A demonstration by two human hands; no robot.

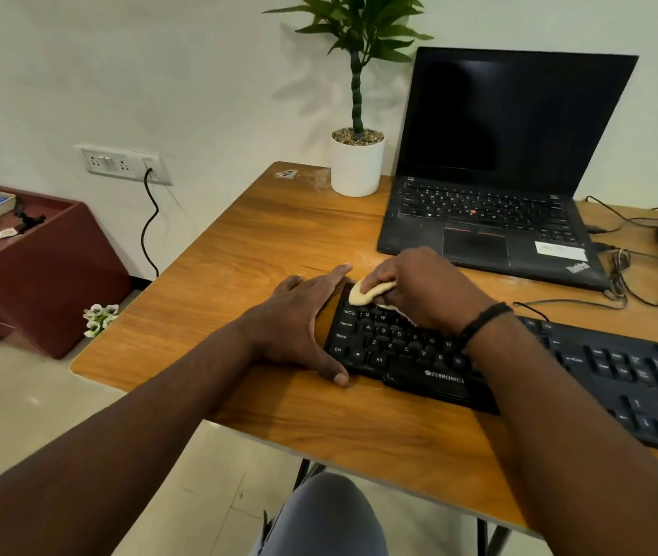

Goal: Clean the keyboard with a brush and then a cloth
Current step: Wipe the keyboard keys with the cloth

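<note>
Hands first: right hand (423, 290) is bunching the cloth (369, 294) on the keyboard (407, 355)'s far-left corner, left hand (299, 319) is lying flat, bracing that end on the counter (263, 234). Pressing hard could be popping keycaps or sliding it toward the laptop (491, 234) just beyond.

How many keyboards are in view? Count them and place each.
2. The external keyboard lies at the desk's near edge under both hands; the laptop behind it has its own built-in keyboard. None seems hidden.
</note>
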